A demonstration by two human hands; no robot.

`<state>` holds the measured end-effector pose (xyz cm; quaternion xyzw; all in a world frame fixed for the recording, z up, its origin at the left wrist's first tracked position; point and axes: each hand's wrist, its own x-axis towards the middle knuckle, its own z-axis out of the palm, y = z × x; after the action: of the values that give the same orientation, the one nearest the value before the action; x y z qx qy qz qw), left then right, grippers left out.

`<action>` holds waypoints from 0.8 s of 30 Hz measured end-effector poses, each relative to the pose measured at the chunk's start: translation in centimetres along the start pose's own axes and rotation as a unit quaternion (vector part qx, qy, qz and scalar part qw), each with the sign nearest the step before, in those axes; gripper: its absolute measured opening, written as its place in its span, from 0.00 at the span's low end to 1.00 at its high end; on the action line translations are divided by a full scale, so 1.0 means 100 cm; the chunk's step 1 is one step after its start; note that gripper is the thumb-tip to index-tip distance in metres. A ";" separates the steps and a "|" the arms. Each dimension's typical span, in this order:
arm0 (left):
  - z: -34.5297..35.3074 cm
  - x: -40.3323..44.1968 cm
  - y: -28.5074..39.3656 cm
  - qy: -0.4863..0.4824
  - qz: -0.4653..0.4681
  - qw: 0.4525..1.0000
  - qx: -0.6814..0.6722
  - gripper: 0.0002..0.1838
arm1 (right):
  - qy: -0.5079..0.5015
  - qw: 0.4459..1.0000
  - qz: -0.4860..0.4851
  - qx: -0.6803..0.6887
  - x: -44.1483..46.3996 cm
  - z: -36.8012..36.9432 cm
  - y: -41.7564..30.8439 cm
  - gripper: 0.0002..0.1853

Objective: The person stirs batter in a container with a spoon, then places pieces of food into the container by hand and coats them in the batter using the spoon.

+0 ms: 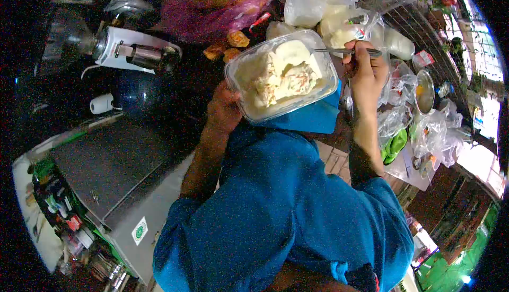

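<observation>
In the head view, my left hand (pixel 225 106) grips the left side of a clear plastic container (pixel 249 112), which is tilted toward me. Inside lies a thick, creamy white food (pixel 269 77) with pinkish bits, heaped in lumps and smeared along the bottom. My right hand (pixel 367 66) is closed around the handle of a slim metal utensil (pixel 330 50). Its tip reaches over the container's right rim to the food; whether it is a fork or a spoon I cannot make out. Blue cloth (pixel 313 118) shows just below the container.
Behind the container are a pink plastic bag (pixel 212 13) and browned food pieces (pixel 237 39). Several clear bags (pixel 305 3), a metal bowl (pixel 424 91) and a green cloth (pixel 394 146) crowd the right. A white appliance (pixel 119 48) and a grey box (pixel 111 159) stand left.
</observation>
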<state>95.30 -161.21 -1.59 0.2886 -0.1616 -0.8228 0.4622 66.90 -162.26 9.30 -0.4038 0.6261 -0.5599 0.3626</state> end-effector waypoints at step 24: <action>0.039 0.032 0.035 -0.149 0.027 0.988 0.035 0.35 | 0.081 0.981 -0.127 -0.120 -0.015 -0.001 -0.019 0.06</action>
<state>93.92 -165.75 2.25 0.1744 -0.2650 -0.8378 0.4444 67.63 -160.90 11.21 -0.4737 0.6598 -0.5529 0.1860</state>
